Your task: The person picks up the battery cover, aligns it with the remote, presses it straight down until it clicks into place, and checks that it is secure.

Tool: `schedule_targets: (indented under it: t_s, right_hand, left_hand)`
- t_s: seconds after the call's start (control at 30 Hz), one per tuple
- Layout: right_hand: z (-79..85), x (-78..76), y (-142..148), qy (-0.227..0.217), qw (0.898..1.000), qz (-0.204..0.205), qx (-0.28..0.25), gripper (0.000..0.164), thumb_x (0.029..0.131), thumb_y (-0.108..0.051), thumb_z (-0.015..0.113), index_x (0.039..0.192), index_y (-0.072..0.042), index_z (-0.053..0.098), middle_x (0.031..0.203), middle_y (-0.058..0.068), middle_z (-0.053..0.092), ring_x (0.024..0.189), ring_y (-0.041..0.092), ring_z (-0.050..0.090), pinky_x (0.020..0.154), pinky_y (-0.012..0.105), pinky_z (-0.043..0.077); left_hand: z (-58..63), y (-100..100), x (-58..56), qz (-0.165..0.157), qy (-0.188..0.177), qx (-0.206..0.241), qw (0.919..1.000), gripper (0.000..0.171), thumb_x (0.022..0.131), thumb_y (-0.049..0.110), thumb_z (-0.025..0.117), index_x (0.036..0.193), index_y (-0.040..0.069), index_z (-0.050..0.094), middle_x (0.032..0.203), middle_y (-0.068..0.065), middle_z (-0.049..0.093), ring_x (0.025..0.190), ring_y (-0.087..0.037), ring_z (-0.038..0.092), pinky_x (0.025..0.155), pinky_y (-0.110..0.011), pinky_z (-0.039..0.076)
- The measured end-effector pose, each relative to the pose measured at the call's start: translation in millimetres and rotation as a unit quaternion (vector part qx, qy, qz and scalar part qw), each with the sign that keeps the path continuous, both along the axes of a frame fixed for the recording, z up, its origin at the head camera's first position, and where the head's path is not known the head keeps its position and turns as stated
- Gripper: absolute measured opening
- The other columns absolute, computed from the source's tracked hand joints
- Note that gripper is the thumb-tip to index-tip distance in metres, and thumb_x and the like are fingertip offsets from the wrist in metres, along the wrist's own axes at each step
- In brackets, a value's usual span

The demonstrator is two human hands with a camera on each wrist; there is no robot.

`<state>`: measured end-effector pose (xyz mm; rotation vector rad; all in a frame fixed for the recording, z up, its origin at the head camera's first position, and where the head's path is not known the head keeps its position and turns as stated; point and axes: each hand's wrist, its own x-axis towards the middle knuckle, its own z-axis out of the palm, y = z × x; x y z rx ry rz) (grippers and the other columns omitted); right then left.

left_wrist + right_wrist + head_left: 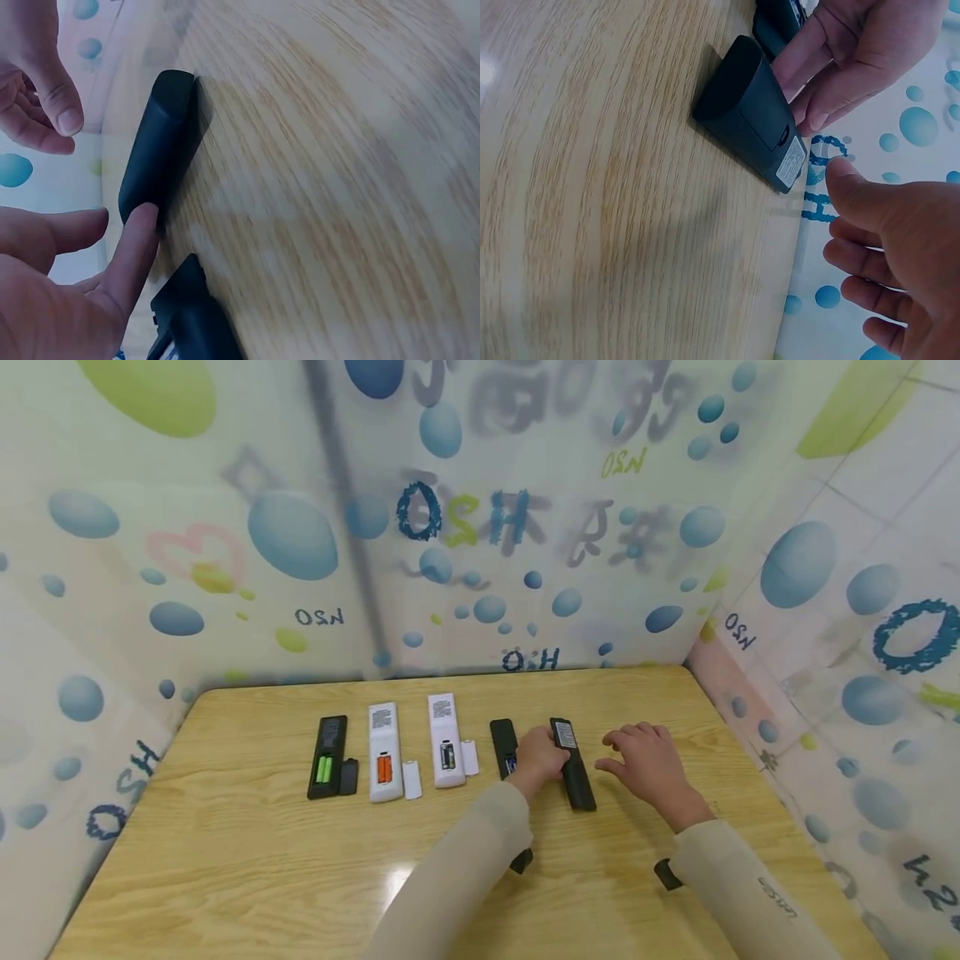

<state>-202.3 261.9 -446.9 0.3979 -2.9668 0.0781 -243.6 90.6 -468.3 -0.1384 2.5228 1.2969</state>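
A black remote control point(576, 777) lies back side up on the table, its battery cover in place and a label near its far end. My left hand point(542, 756) is at its left side; in the left wrist view one straight finger point(135, 244) touches the remote point(154, 142). Beside that hand lies another black remote point(503, 737), partly hidden, with its battery compartment uncovered. A black battery cover point(178, 289) shows next to it in the left wrist view. My right hand point(651, 766) hovers right of the closed remote, fingers spread and loosely bent, holding nothing.
Further left on the wooden table point(247, 860) lie two white remotes point(384, 727) point(442, 718) and a black remote point(330, 735), compartments uncovered with batteries inside. Their covers point(412, 779) lie beside them. A patterned curtain point(480, 635) hangs behind the table.
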Motion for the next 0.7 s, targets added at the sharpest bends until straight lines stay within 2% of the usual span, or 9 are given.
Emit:
schedule_targets:
  t_s: [0.13, 0.23, 0.37, 0.5, 0.7]
  right_hand:
    - [-0.6, -1.5, -4, 0.001, 1.000, 0.005, -0.005, 0.038, 0.082, -0.040, 0.076, 0.107, -0.013, 0.070, 0.095, 0.003, 0.069, 0.097, 0.029, 0.058, 0.090, 0.052, 0.043]
    - [-0.4, -2.9, -8, 0.004, 1.000, 0.010, -0.009, 0.037, 0.081, -0.039, 0.077, 0.107, -0.013, 0.071, 0.094, 0.003, 0.069, 0.096, 0.028, 0.058, 0.089, 0.051, 0.043]
    - [-0.8, -4.8, -16, 0.006, 1.000, 0.015, -0.010, 0.036, 0.081, -0.039, 0.077, 0.106, -0.012, 0.071, 0.093, 0.003, 0.069, 0.094, 0.027, 0.058, 0.090, 0.052, 0.043]
    - [-1.7, -7.0, -25, -0.003, 1.000, 0.020, -0.014, 0.036, 0.082, -0.039, 0.076, 0.105, -0.012, 0.071, 0.093, 0.002, 0.069, 0.095, 0.027, 0.058, 0.091, 0.052, 0.042]
    - [-6.0, -9.2, -45, -0.024, 0.999, 0.029, -0.014, 0.036, 0.083, -0.040, 0.076, 0.107, -0.013, 0.071, 0.100, 0.004, 0.071, 0.101, 0.029, 0.058, 0.095, 0.052, 0.041]
  left_hand:
    - [3.3, -5, 1.6, -0.012, 0.013, -0.022, 0.9996, 0.038, 0.090, 0.020, 0.070, 0.125, 0.007, 0.062, 0.115, -0.009, 0.068, 0.106, -0.026, 0.061, 0.086, -0.034, 0.054]
    - [4.9, -11, 2.1, -0.015, 0.022, -0.002, 0.9996, 0.040, 0.091, 0.019, 0.068, 0.128, 0.008, 0.061, 0.116, -0.005, 0.068, 0.108, -0.023, 0.060, 0.091, -0.036, 0.053]
    - [11.0, -20, 2.6, -0.027, 0.039, 0.045, 0.9979, 0.036, 0.094, 0.020, 0.065, 0.128, 0.009, 0.060, 0.113, -0.002, 0.070, 0.094, -0.016, 0.067, 0.083, -0.031, 0.056]
    - [19.8, -32, 2.0, -0.047, 0.070, 0.065, 0.9943, 0.035, 0.095, 0.021, 0.062, 0.127, 0.007, 0.060, 0.111, -0.005, 0.071, 0.076, -0.016, 0.072, 0.075, -0.028, 0.058]
    - [25.9, -57, -0.8, -0.041, 0.069, 0.089, 0.9928, 0.032, 0.097, 0.020, 0.060, 0.126, 0.007, 0.059, 0.113, -0.010, 0.068, 0.089, -0.027, 0.072, 0.068, -0.026, 0.059]
